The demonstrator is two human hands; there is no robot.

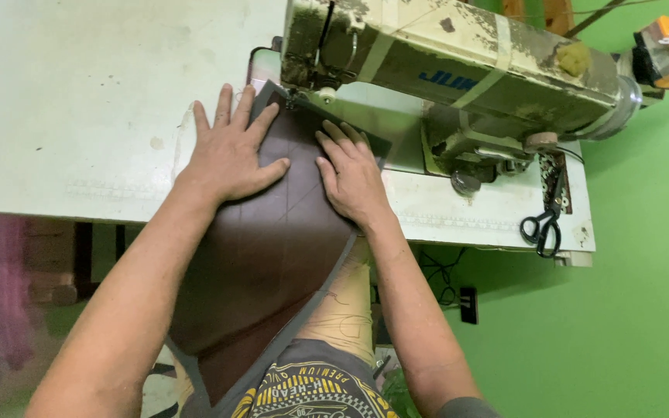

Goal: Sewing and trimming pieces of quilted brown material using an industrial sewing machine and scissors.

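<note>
Dark brown leather-like sheet (261, 255) lies flat across the white table (79, 116) edge, far corner under the worn cream sewing machine's (458, 70) needle. Left hand (230, 155) and right hand (354, 178) press it palms-down, fingers spread, nothing gripped. Mid-seam feeding, apparently; the next move calls for steady, even guidance.

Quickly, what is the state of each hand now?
Left hand: open, flat on the dark brown material.
Right hand: open, flat on the same material, near the sewing machine.
</note>
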